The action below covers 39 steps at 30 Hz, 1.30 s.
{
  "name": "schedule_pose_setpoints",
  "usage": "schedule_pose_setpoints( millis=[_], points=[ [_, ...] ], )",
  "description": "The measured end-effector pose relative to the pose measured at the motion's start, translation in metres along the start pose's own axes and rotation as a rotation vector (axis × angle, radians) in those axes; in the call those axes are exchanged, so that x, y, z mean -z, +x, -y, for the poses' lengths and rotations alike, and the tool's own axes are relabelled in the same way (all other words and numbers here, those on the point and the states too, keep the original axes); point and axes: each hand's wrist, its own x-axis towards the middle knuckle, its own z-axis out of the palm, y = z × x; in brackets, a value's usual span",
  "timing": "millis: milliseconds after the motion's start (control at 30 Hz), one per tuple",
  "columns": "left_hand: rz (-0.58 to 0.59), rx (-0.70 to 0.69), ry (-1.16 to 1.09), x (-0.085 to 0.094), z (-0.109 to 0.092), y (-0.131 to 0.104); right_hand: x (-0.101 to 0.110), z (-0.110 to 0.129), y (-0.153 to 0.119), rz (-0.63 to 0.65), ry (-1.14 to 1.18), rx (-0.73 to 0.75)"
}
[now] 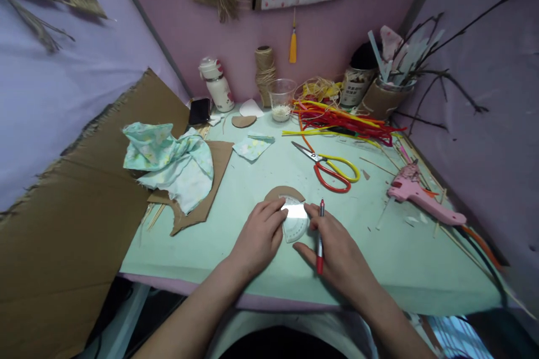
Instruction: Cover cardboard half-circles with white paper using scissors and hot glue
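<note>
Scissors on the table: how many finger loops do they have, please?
2. The scissors have one yellow loop, farther from the person and more to the right, and one red loop, nearer to the person. Neither is hidden.

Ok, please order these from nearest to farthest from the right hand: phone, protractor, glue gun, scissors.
1. Protractor, beside the right hand.
2. Scissors, just beyond it.
3. Glue gun, out to the right.
4. Phone, back left.

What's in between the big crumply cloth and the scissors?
Between the crumpled cloth and the scissors, the head view shows a bit of cardboard, then a small flowery cloth piece.
</note>
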Motion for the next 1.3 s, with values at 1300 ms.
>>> schedule_pose_setpoints(
  millis=[1300],
  points=[
    [0.002, -0.007, -0.027, 0.0038, 0.0089, 0.0046, 0.0054, 0.0009, -0.0014, -0.072, 0.129, -0.002]
  ],
)
